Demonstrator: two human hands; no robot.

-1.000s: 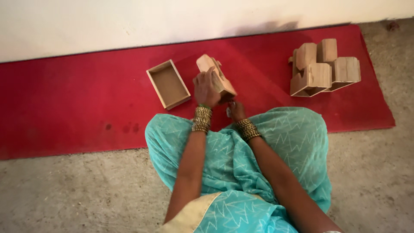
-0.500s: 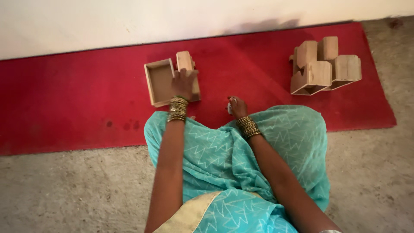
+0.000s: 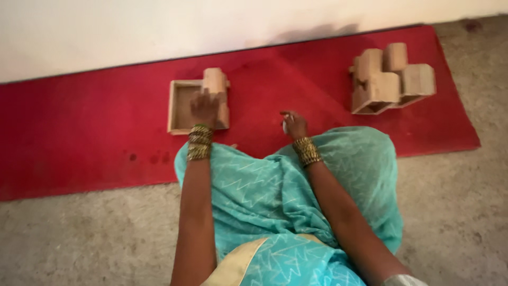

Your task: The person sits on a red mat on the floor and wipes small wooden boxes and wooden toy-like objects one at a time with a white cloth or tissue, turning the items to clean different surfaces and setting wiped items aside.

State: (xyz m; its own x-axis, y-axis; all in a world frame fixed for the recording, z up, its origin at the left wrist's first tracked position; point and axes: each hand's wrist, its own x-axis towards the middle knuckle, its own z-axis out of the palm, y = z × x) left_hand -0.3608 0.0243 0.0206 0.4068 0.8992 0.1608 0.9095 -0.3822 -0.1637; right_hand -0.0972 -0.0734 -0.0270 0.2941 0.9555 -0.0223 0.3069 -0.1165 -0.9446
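The person's left hand (image 3: 203, 107), fingers clamped on a wooden block piece (image 3: 216, 85), sets it beside the open wooden tray (image 3: 179, 105) on the red mat (image 3: 79, 132), while the right hand (image 3: 294, 124), fingers curled together, rests near the knee; letting go seems next.

The left hand (image 3: 203, 107) covers the near part of the wooden block (image 3: 217, 90) and the right wall of the open wooden tray (image 3: 180, 103), so its grip there cannot be judged. At five o'clock, both arms run off the bottom edge. The small pale thing in the right hand (image 3: 294, 125) is too small to tell.
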